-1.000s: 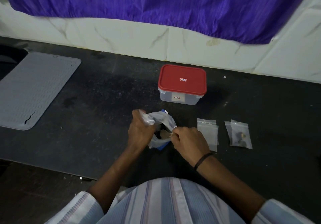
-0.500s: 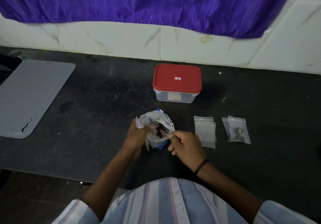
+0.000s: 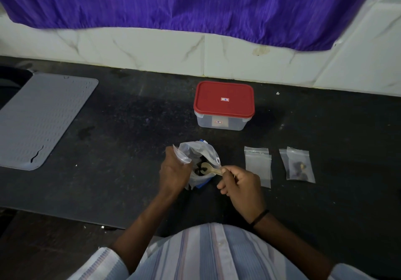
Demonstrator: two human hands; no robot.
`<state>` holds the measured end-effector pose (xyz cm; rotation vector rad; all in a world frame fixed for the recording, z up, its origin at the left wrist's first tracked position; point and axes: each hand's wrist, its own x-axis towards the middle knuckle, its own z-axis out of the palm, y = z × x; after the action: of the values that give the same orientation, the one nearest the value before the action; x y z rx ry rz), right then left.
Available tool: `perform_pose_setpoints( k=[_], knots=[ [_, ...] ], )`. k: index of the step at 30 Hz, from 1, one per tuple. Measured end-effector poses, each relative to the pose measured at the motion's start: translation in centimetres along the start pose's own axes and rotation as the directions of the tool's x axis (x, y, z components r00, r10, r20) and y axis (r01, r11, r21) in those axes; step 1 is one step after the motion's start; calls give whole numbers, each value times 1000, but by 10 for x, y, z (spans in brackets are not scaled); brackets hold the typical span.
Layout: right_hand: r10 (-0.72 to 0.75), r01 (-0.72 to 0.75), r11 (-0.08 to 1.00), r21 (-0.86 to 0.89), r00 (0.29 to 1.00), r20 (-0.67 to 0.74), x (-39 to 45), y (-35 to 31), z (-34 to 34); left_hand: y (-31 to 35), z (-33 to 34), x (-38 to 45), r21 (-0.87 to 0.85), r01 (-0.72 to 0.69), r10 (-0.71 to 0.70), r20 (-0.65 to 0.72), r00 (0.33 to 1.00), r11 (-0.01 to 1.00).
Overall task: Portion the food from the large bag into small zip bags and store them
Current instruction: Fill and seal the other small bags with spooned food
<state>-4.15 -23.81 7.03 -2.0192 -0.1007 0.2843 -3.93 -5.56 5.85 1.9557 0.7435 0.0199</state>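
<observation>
- Gripping the large bag [image 3: 196,156] at its open rim is the left hand [image 3: 173,171].
- The right hand [image 3: 240,184] pinches a spoon [image 3: 209,169] whose bowl is inside the bag.

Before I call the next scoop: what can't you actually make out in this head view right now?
- What the dark food is: inside the large bag, dim, behind crinkled plastic.
- How much the spoon has picked up: bowl too small.
- Left hand fingertips: hidden by the bag's rim.
- Container contents: red lid on, wall cloudy.
- How many empty zip bags: they overlap.
- Filled zip bag seal: too small.
</observation>
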Motion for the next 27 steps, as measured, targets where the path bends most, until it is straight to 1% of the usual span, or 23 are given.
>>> perform_pose_setpoints(
  k=[2,4,9,10,12,14,16,17,19,21,23,24,25,27],
  knots=[
    [78,-77,991,109,997,-3,0,-2,-1,-1,1,1,6,-38,38,23,999,999],
    [120,-116,975,192,993,-9,0,-3,-5,-2,0,2,13,-68,68,32,997,998],
    [116,-111,951,289,993,2,-6,-4,-16,-6,-16,7,-5,-146,146,55,988,989],
    [118,-113,945,307,993,3,-7,-6,-18,-7,-20,7,-18,-167,168,38,985,986],
    [134,-126,922,366,991,3,-10,-10,-22,-7,-27,3,-37,-247,245,-48,968,968],
    [146,-130,897,423,989,-5,-12,-16,-26,-3,-33,-4,-33,-355,347,-150,926,934],
    [139,-107,875,471,990,-34,-13,-26,-31,4,-35,-9,-12,-415,407,-178,896,910],
    [125,-85,866,493,991,-50,-14,-32,-34,6,-35,-10,-5,-432,426,-160,891,902],
    [78,-32,852,522,995,-66,-16,-47,-39,2,-32,-8,30,-442,443,-82,893,896],
    [20,15,848,530,998,-59,-19,-61,-43,-9,-27,-5,76,-397,397,24,918,914],
    [-30,53,856,514,998,-52,-20,-69,-45,-8,-23,-7,82,-412,406,84,910,907],
    [-52,70,866,496,997,-50,-20,-71,-45,-1,-23,-11,87,-445,437,90,895,891],
    [-74,87,877,472,996,-46,-20,-71,-44,8,-24,-16,85,-517,512,75,856,852],
    [-118,122,908,401,992,-36,-19,-69,-43,27,-26,-25,78,-665,664,41,746,742]
  ],
)
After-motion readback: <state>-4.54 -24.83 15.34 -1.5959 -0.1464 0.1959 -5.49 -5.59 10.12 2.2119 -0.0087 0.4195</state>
